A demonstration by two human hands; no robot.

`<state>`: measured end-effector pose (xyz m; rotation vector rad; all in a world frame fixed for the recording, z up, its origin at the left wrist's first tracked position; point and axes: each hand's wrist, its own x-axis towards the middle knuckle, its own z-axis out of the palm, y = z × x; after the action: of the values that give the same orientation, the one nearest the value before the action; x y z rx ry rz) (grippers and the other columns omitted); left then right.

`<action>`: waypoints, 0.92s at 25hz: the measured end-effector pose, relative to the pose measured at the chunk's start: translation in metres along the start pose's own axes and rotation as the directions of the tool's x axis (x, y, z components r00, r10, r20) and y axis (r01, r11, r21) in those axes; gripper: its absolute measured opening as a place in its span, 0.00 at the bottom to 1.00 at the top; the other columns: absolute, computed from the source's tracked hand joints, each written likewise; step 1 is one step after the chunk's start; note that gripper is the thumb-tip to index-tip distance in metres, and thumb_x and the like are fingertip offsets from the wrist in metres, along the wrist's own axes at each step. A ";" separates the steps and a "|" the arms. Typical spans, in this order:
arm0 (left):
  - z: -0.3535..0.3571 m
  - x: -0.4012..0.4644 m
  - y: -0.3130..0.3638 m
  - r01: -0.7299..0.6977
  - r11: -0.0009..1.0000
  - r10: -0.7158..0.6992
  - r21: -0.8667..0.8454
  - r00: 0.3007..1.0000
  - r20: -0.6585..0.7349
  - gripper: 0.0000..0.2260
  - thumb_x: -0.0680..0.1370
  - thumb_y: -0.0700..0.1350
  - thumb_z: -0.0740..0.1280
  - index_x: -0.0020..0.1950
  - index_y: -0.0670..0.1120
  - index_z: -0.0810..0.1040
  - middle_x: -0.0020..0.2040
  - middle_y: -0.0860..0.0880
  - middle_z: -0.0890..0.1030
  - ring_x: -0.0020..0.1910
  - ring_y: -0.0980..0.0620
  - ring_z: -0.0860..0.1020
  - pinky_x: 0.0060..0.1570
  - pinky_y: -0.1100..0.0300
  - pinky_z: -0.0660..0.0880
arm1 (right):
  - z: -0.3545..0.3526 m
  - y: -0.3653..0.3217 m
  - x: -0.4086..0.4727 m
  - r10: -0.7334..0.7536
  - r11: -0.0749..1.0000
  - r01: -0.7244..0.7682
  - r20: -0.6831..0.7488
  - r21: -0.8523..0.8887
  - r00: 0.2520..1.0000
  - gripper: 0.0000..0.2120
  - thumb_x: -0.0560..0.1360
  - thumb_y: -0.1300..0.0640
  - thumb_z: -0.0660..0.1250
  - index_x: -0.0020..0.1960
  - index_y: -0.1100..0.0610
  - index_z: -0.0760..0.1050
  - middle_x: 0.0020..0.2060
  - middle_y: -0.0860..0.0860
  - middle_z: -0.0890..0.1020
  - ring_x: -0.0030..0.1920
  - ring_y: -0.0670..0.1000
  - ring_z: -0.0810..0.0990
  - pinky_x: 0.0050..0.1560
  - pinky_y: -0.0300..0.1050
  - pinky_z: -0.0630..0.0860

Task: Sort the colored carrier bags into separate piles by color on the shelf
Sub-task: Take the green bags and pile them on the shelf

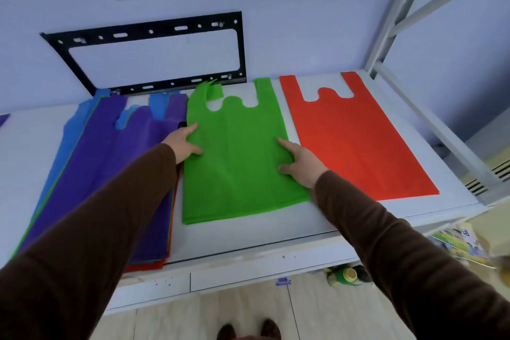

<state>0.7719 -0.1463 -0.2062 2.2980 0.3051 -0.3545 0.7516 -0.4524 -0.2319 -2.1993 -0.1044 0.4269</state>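
Note:
A green carrier bag (237, 152) lies flat in the middle of the white shelf (248, 237), one handle folded over at its top left. My left hand (183, 143) holds its left edge, thumb on top of the fabric. My right hand (299, 160) rests on its right edge with the index finger stretched out and the thumb on the bag. To the right lies a flat red bag (356, 135). On the left sits a mixed stack (110, 174) with a purple bag on top; blue, green and red edges show beneath it.
A black metal bracket (149, 55) is fixed to the wall behind the shelf. A white metal rack frame (408, 8) rises at the right. Below the shelf's front edge are a bottle (349, 274) and colourful packets (458, 240) on the floor. Another purple scrap (4, 119) shows at far left.

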 end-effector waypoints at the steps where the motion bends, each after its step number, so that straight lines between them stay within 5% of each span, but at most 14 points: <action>1: -0.001 0.000 -0.004 0.001 1.000 -0.001 0.017 1.000 0.004 0.39 0.72 0.35 0.73 0.78 0.50 0.58 0.76 0.42 0.63 0.72 0.43 0.67 0.73 0.53 0.61 | 0.001 0.001 0.000 -0.006 1.000 0.006 -0.002 -0.013 1.000 0.38 0.71 0.64 0.71 0.75 0.45 0.62 0.67 0.53 0.75 0.56 0.53 0.81 0.57 0.50 0.80; 9: 0.004 -0.010 -0.008 -0.053 0.992 0.058 0.111 0.997 -0.046 0.43 0.69 0.40 0.77 0.78 0.48 0.58 0.77 0.43 0.61 0.73 0.44 0.64 0.74 0.52 0.58 | -0.001 0.000 -0.010 -0.008 0.989 0.010 0.019 -0.150 1.000 0.41 0.70 0.64 0.73 0.76 0.44 0.59 0.70 0.52 0.72 0.61 0.54 0.78 0.62 0.49 0.77; 15: -0.001 -0.032 0.007 -0.174 0.871 0.301 0.459 0.928 -0.219 0.30 0.72 0.51 0.73 0.72 0.47 0.68 0.66 0.40 0.67 0.63 0.40 0.71 0.69 0.50 0.66 | -0.009 -0.030 -0.037 -0.090 0.767 0.021 -0.075 -0.641 0.993 0.32 0.74 0.49 0.69 0.75 0.49 0.62 0.76 0.53 0.62 0.72 0.60 0.64 0.70 0.54 0.66; 20: -0.041 -0.054 -0.010 -0.309 0.810 0.466 0.498 0.855 -0.228 0.21 0.74 0.53 0.70 0.66 0.49 0.74 0.63 0.43 0.73 0.65 0.42 0.69 0.68 0.50 0.63 | 0.017 -0.079 -0.048 -0.271 0.816 0.158 -0.125 -0.556 0.955 0.24 0.75 0.46 0.66 0.70 0.49 0.70 0.73 0.53 0.68 0.72 0.60 0.64 0.73 0.55 0.63; 23: -0.086 -0.063 -0.049 -0.263 0.843 0.424 0.468 0.862 -0.279 0.20 0.75 0.52 0.69 0.65 0.49 0.75 0.65 0.43 0.73 0.67 0.41 0.67 0.69 0.51 0.60 | 0.056 -0.113 -0.046 -0.349 0.807 0.224 -0.135 -0.547 0.927 0.21 0.75 0.46 0.66 0.67 0.49 0.73 0.70 0.53 0.72 0.70 0.59 0.68 0.72 0.54 0.64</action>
<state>0.7109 -0.0570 -0.1602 2.7770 -0.0229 0.2416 0.6983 -0.3504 -0.1624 -2.6945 -0.4746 -0.0482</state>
